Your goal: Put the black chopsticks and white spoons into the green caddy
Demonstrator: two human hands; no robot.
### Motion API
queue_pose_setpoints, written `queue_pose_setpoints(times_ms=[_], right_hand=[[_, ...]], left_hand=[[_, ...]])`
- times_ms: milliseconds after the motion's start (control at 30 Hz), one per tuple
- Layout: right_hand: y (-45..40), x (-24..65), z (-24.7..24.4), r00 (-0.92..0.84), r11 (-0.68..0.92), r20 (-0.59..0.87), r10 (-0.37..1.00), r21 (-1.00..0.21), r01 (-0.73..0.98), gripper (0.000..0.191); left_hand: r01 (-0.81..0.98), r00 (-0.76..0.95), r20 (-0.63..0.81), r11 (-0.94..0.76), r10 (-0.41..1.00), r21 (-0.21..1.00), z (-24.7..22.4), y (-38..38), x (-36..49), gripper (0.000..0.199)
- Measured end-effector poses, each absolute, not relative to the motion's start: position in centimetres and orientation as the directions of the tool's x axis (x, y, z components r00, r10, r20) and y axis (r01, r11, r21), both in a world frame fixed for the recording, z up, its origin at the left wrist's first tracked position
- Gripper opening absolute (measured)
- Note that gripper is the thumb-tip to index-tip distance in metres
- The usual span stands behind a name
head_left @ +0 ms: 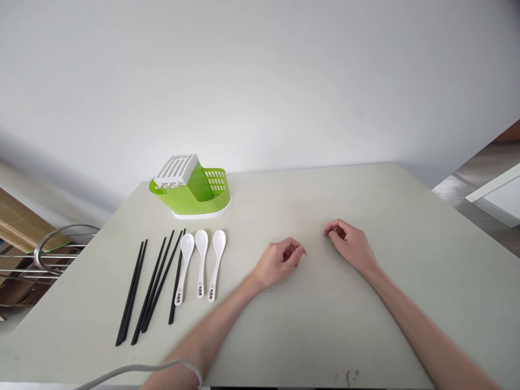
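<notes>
My left hand (280, 261) rests on the table with its fingers curled in and nothing held. My right hand (347, 242) lies a short way to its right, likewise loosely closed and without an object. Left of my left hand, three white spoons (219, 244) lie side by side, bowls toward the wall, with printed marks on their handles. Several black chopsticks (156, 287) are spread left of the spoons; one chopstick lies partly under the leftmost spoon. Behind them stands a green utensil holder (182, 200) with a white slotted top (176, 169) and a white base.
The pale table (317, 336) meets a white wall (284, 81) at the back. A grey cable (138, 368) crosses over my left forearm at the front. Beyond the left edge is a metal rack (38, 254) with boards. White furniture (498, 189) shows at far right.
</notes>
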State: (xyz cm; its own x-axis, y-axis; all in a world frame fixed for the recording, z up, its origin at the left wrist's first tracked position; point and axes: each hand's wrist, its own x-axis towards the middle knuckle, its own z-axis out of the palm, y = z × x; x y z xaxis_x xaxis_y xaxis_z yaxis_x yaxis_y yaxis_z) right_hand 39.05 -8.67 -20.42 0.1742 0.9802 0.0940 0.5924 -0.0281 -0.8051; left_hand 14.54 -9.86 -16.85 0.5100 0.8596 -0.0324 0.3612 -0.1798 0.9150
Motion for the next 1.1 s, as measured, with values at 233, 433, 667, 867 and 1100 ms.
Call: queue_pose_setpoints(times_ms=[233, 433, 667, 867, 1100], right_hand=[[-8.7, 39.0, -20.4, 0.18, -0.033, 0.091, 0.979, -0.808, 0.588, 0.019], [-8.6, 39.0, -20.4, 0.174, -0.019, 0.103, 0.979, -0.81, 0.586, 0.018], [-8.5, 39.1, -20.8, 0.169, -0.034, 0.079, 0.982, -0.814, 0.58, 0.018], [-8.5, 39.0, -20.9, 0.161, -0.028, 0.077, 0.984, -0.823, 0.567, 0.018], [-8.4, 38.9, -21.0, 0.146, -0.003, 0.1, 0.984, -0.817, 0.576, 0.02]], left_hand=[[0.358, 0.511, -0.031, -0.18, 0.859, 0.916, -16.8, -9.8, 14.5, 0.035], [0.362, 0.513, -0.017, -0.198, 0.858, 0.911, -17.1, -9.7, 14.6, 0.036], [0.4, 0.559, 0.07, -0.342, 0.826, 0.85, -14.1, -9.0, 13.5, 0.037], [0.604, 0.301, 0.511, -0.575, 0.805, 0.552, -7.7, -5.7, 8.9, 0.025], [0.93, 0.042, 0.728, -0.293, 0.684, 0.222, -3.4, -0.7, -0.6, 0.042]])
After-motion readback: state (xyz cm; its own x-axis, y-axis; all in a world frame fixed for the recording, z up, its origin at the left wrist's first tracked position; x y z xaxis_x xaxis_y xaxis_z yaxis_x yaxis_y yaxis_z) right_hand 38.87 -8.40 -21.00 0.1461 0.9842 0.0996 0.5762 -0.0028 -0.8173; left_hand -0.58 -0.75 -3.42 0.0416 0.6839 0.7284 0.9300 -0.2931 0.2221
